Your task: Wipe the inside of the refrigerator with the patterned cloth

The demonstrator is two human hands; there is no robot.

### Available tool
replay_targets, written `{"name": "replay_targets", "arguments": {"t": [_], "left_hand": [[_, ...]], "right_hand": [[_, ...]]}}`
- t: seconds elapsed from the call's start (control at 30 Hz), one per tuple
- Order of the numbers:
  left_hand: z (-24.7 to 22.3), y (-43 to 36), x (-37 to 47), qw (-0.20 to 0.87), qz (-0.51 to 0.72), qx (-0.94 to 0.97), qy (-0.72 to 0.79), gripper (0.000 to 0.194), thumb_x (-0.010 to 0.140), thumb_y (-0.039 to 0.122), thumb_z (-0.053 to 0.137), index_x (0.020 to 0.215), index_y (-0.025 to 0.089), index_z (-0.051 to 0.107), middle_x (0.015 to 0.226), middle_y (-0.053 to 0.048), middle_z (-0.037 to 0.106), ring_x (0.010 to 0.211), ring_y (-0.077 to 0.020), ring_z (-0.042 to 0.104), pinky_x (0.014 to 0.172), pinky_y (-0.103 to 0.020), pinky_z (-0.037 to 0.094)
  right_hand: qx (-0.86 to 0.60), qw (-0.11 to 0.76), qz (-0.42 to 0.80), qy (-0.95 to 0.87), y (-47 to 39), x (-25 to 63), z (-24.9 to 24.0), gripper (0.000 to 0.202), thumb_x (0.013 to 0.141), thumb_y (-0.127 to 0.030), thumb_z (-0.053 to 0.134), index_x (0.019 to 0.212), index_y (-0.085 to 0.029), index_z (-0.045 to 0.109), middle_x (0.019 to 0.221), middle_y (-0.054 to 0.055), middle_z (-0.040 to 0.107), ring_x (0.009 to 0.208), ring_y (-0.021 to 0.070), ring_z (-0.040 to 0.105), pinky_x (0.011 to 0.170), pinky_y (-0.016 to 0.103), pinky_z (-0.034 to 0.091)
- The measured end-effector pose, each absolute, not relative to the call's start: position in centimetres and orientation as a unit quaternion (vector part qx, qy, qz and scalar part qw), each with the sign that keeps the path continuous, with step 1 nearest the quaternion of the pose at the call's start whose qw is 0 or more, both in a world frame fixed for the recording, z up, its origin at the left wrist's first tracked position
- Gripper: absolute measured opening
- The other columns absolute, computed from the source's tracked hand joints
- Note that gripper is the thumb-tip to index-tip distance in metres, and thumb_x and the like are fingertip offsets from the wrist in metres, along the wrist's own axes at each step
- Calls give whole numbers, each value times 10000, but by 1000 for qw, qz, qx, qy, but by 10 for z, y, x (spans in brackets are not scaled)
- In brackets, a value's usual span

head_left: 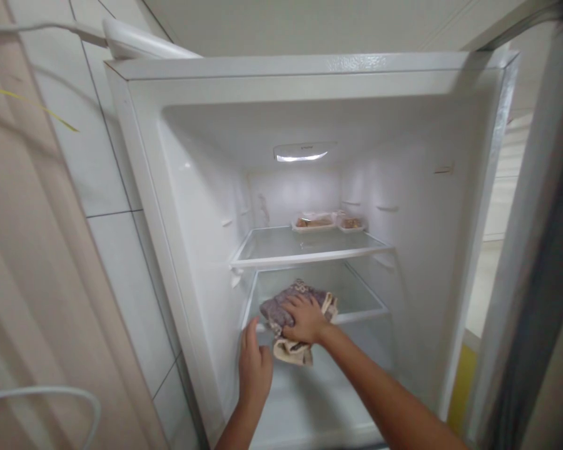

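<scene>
Though pale, markings on cloth illegible

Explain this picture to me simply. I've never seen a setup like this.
There is no machine: these are a person's bare hands, seen from a camera worn on their head, looking into an open fridge. The right hand lies over a bunched grey-and-cream cloth at the front of the lower shelf. The left hand is near that shelf's left front corner, apparently holding nothing. On the upper shelf, toward the back, sit two food packs; their contents are too blurred to name.
</scene>
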State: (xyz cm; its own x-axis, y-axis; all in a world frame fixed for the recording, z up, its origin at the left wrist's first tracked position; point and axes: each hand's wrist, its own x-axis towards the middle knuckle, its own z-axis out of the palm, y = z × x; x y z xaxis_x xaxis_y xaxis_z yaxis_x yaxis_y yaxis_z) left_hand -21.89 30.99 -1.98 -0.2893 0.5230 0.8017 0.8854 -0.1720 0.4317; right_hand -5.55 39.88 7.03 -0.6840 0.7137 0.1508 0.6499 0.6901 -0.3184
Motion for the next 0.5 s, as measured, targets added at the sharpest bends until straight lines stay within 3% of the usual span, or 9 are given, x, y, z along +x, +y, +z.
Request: {"name": "replay_targets", "arguments": {"t": [0.1, 0.2, 0.27, 0.4, 0.5], "left_hand": [[-10, 312, -215, 152, -574, -506, -626, 535, 802, 73, 434, 1316, 192, 526, 1347, -141, 593, 1294, -288, 557, 1119, -540, 476], [-3, 313, -207, 161, -587, -478, -634, 481, 835, 85, 411, 1287, 180, 543, 1409, -164, 534, 1339, -306, 518, 1135, -561, 453], [-2, 313, -205, 175, -580, -481, -633, 481, 850, 93, 401, 1305, 175, 532, 1427, -172, 508, 1355, -309, 502, 1137, -563, 447], [-5, 312, -215, 182, -552, -501, -642, 503, 872, 178, 471, 1376, 178, 459, 1355, -157, 575, 1280, -290, 564, 1089, -527, 497], [-12, 309, -229, 218, -482, -567, -631, 473, 900, 193, 461, 1372, 173, 466, 1309, -142, 633, 1252, -267, 598, 1056, -493, 528]], "right_hand": [[-323, 160, 78, -929, 378, -99, 69, 718, 806, -545, 590, 1456, -266, 462, 1574, 125, 427, 1454, 369, 330, 1180, 649, 191], [-344, 177, 48, -921, 366, -125, 69, 456, 951, -361, 388, 1356, -217, 541, 1443, 164, 549, 1387, 332, 415, 1157, 612, 252], [-341, 179, 50, -921, 364, -127, 69, 441, 964, -295, 335, 1337, -208, 551, 1423, 167, 562, 1377, 311, 428, 1160, 577, 263], [-319, 182, 61, -928, 368, -97, 66, 656, 821, -452, 592, 1421, -212, 482, 1524, 158, 468, 1418, 350, 372, 1189, 560, 228], [-358, 188, 75, -912, 374, -59, 61, 769, 751, -464, 641, 1455, -218, 453, 1554, 154, 437, 1440, 362, 342, 1205, 567, 183]]}}
